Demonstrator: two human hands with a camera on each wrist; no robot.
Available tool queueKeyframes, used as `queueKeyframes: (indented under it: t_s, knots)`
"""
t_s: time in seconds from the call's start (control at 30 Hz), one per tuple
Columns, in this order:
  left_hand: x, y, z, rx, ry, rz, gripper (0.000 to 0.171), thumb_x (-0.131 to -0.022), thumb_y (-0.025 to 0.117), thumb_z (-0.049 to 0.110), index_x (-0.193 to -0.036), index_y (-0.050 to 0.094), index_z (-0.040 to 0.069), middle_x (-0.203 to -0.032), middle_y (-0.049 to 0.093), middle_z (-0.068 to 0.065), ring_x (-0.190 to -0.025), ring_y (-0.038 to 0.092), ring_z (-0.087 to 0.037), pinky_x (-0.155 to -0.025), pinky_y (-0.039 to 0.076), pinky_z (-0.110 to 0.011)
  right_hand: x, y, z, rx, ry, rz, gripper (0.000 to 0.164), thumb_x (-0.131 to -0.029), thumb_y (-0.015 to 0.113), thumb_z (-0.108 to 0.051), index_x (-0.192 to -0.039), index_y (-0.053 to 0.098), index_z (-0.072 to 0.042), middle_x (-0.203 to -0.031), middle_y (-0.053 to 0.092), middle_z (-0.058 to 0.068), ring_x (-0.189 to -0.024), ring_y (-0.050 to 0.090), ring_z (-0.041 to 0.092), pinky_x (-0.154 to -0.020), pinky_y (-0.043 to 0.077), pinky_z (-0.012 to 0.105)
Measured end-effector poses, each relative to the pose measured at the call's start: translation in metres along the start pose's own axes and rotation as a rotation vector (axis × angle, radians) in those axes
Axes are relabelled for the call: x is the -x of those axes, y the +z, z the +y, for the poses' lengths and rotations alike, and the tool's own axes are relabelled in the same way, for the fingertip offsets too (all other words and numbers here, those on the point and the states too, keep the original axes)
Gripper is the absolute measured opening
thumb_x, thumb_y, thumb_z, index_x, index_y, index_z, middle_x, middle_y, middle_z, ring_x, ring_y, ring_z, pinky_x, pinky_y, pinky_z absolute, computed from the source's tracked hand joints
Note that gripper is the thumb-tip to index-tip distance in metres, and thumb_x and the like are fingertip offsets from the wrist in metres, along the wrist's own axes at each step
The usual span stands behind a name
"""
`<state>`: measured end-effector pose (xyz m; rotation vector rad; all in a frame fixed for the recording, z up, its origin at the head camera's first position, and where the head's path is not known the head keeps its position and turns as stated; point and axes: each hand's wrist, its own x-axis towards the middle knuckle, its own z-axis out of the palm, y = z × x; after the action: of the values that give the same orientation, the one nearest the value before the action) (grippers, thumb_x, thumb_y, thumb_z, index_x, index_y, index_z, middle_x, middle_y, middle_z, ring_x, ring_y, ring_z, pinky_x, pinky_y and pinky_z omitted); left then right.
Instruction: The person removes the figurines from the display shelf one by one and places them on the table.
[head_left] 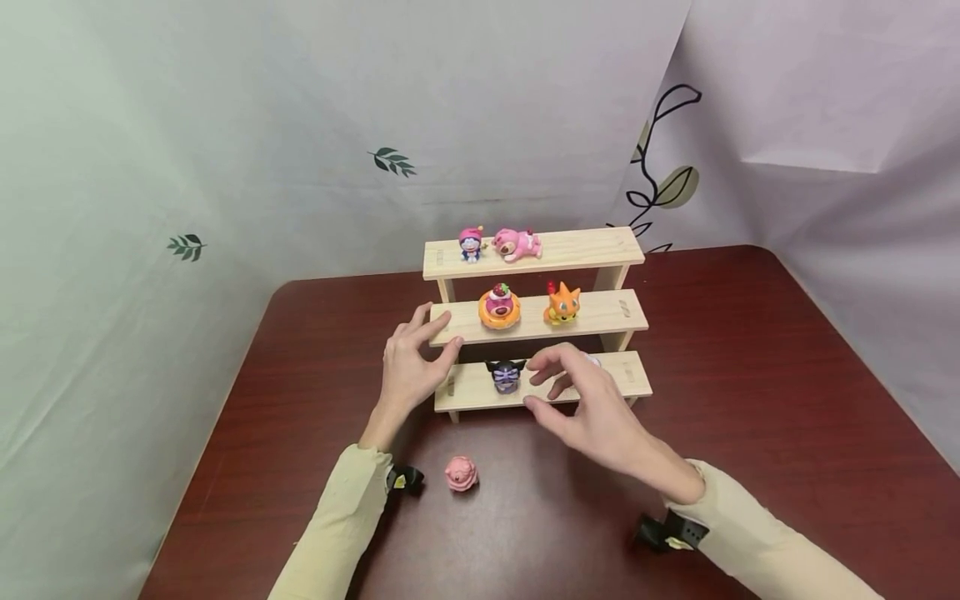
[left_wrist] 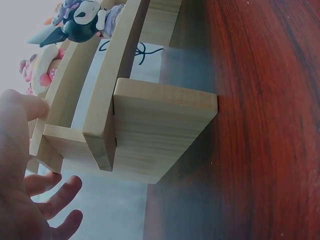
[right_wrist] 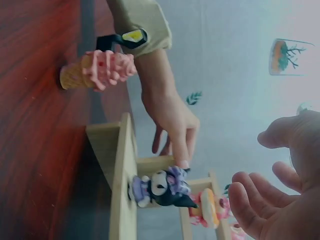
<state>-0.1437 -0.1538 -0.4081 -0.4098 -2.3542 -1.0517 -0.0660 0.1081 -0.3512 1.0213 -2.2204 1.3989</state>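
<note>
A three-tier wooden display shelf (head_left: 536, 333) stands on the table. My left hand (head_left: 412, 362) holds the left end of its middle tier, thumb at the front edge. My right hand (head_left: 592, 408) hovers in front of the lowest tier, fingers loosely bent with nothing between them. Just left of those fingertips stands a black-and-purple figurine (head_left: 506, 377). A white item (head_left: 592, 359) on the same tier is mostly hidden behind the right hand. In the right wrist view, a pink ice-cream-cone figurine (right_wrist: 107, 70) stands on the table near the left sleeve.
An orange ring figurine with a pink bear (head_left: 499, 308) and an orange-and-yellow figurine (head_left: 562, 305) sit on the middle tier. The top tier bears a blue figurine with a pink cap (head_left: 470, 245) and a lying pink bear (head_left: 517, 244). A pale cloth (head_left: 300, 150) hangs behind the table.
</note>
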Motion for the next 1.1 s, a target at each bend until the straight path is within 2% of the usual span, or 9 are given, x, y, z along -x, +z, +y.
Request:
queueKeyframes:
  t_s: [0.17,0.47,0.63,0.83,0.97,1.1]
  knots:
    - [0.0,0.0,0.0,0.0,-0.002,-0.002,0.04,-0.084,0.078,0.025,-0.121,0.074,0.008,-0.136,0.059,-0.018,-0.097,0.061,-0.039,-0.082,0.044,-0.055,-0.005,-0.008,-0.002,0.017,-0.001,0.017,0.042,-0.076,0.077,0.01,-0.111,0.059,-0.003,-0.103,0.065,0.002,-0.084,0.062,0.013,-0.067,0.054,0.029]
    - [0.001,0.0,0.0,0.0,-0.011,-0.005,0.041,-0.084,0.078,0.025,-0.121,0.074,0.008,-0.136,0.059,-0.018,-0.098,0.061,-0.039,-0.083,0.044,-0.054,-0.016,-0.02,0.0,0.039,-0.021,0.018,0.038,-0.077,0.077,0.01,-0.109,0.061,-0.003,-0.098,0.067,0.003,-0.076,0.063,0.015,-0.064,0.054,0.028]
    - [0.002,0.0,0.0,-0.001,-0.008,-0.003,0.041,-0.084,0.078,0.024,-0.121,0.074,0.008,-0.136,0.059,-0.018,-0.098,0.061,-0.039,-0.081,0.045,-0.054,-0.024,-0.028,0.002,0.031,-0.028,0.025,0.039,-0.077,0.077,0.011,-0.11,0.063,-0.001,-0.101,0.066,0.003,-0.08,0.066,0.013,-0.065,0.053,0.026]
    - [0.002,0.0,-0.001,0.0,-0.002,0.004,0.041,-0.083,0.079,0.024,-0.121,0.074,0.008,-0.136,0.059,-0.019,-0.097,0.061,-0.038,-0.08,0.045,-0.053,-0.032,-0.038,0.006,-0.012,0.025,0.011,0.038,-0.078,0.075,0.015,-0.111,0.063,0.001,-0.103,0.066,0.006,-0.081,0.068,0.017,-0.066,0.053,0.025]
    - [0.002,0.0,-0.002,-0.002,-0.005,-0.005,0.041,-0.084,0.078,0.025,-0.121,0.074,0.008,-0.136,0.059,-0.018,-0.098,0.061,-0.038,-0.08,0.045,-0.053,-0.037,-0.046,0.01,-0.002,0.063,0.015,0.034,-0.079,0.074,0.014,-0.108,0.064,0.0,-0.101,0.067,0.005,-0.08,0.068,0.019,-0.065,0.054,0.025]
    - [0.002,0.0,-0.002,0.0,-0.002,-0.003,0.041,-0.084,0.078,0.025,-0.121,0.074,0.008,-0.136,0.06,-0.018,-0.097,0.061,-0.038,-0.081,0.045,-0.054,-0.045,-0.053,0.016,0.03,0.061,0.026,0.031,-0.08,0.072,0.014,-0.107,0.065,0.001,-0.099,0.068,0.008,-0.081,0.068,0.02,-0.064,0.053,0.023]
